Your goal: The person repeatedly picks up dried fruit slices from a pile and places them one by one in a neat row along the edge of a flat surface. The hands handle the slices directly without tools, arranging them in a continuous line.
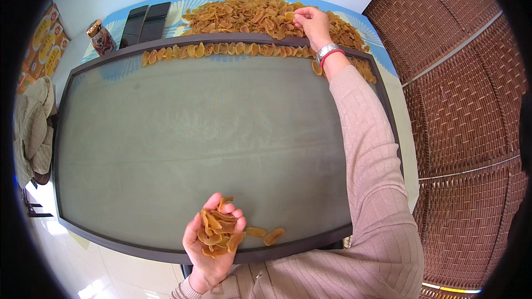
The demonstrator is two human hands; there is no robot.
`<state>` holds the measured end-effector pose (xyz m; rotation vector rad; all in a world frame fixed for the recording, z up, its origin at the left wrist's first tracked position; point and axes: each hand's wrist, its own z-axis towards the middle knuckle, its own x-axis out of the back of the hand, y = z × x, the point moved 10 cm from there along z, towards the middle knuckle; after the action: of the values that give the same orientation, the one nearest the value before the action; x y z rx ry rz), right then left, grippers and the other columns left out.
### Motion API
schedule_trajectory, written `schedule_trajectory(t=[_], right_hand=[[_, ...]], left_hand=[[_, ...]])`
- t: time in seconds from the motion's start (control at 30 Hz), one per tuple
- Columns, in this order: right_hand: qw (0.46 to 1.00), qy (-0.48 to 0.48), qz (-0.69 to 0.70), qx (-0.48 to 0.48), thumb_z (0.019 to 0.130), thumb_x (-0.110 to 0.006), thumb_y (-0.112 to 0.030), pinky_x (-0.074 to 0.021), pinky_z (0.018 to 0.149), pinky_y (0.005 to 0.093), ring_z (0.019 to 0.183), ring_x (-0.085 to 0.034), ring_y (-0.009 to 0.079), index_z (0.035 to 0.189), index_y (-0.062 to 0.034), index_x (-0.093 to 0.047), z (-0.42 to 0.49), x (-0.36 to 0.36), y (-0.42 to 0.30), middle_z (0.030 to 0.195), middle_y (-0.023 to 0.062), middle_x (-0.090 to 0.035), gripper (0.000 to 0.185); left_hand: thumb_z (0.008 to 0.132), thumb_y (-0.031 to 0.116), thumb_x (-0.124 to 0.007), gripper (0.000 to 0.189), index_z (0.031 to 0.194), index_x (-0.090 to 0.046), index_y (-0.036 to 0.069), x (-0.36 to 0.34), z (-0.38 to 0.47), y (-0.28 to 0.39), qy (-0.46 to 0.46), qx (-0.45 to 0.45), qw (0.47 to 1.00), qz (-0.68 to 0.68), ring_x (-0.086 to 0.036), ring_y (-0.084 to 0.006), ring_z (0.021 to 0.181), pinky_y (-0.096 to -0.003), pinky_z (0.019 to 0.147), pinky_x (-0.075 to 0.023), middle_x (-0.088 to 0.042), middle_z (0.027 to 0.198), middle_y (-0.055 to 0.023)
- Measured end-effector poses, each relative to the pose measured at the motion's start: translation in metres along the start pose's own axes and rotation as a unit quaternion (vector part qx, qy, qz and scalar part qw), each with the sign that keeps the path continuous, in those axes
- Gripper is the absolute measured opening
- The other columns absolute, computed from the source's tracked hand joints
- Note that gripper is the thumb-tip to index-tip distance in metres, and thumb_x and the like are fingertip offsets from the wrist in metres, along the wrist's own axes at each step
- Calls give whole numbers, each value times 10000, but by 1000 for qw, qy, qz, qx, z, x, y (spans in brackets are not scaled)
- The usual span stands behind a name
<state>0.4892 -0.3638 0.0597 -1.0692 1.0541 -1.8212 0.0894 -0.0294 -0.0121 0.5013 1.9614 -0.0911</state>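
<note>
My left hand [214, 238] is cupped palm up over the near edge of a framed mesh screen [199, 141], holding a small heap of amber dried slices [218, 230]. Two loose slices [266, 234] lie on the mesh beside it. At the far side, my right hand [312, 25] pinches one slice [290, 15] between thumb and fingertips, above a large pile of the same slices [245, 14]. Along the inner far edge of the screen runs a row of slices [220, 49] set side by side. My right forearm hides part of the screen's right side.
Two dark smartphones [153, 20] lie behind the frame at the left, with a patterned bottle [101, 38] nearby. A woven brown folding screen [465, 91] stands close on the right. Printed cartons [45, 45] and a bundled grey cloth [35, 128] are at the far left.
</note>
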Motion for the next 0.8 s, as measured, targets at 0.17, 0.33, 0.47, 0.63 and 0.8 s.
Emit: schedule_trajectory(t=[0.17,0.33,0.47,0.63,0.8], right_hand=[[1000,18,21,-1,942,-659,-10,-570,744,255,807,-683,137,1018,27,-680,0,15,-2,906,70,-702,87],[999,16,-39,7,927,-679,-27,-570,774,266,840,-683,139,1011,1,-697,-1,23,2,940,69,-713,90],[990,-15,-120,78,918,-699,-67,-527,844,262,954,-659,118,1076,-24,-725,-12,29,-5,1004,39,-723,166],[985,-68,-156,19,937,-656,-29,-540,838,283,922,-655,138,1071,-21,-711,-107,17,-85,1006,46,-718,145],[932,-311,-187,7,944,-682,-100,-570,906,316,938,-683,156,1124,-26,-705,-222,-32,-112,1038,84,-723,196]], left_hand=[[998,296,-525,455,1378,-529,46,0,1,0,-1,-3,1000,5,-628,-278,1068,-407,935,-555,-674,1117,-112],[991,352,-527,472,1351,-558,48,0,0,0,-43,-5,999,7,-593,-292,1130,-413,976,-509,-652,1169,-117],[993,367,-524,499,1384,-534,57,1,2,1,-55,-7,998,7,-585,-281,1145,-400,996,-496,-639,1206,-101],[1010,359,-503,537,1452,-477,55,-4,3,-1,-99,3,995,-23,-559,-282,1218,-411,1055,-473,-610,1285,-115],[1027,305,-469,547,1479,-413,3,-4,5,10,-149,-35,984,-91,-535,-298,1259,-423,1138,-406,-554,1360,-147]])
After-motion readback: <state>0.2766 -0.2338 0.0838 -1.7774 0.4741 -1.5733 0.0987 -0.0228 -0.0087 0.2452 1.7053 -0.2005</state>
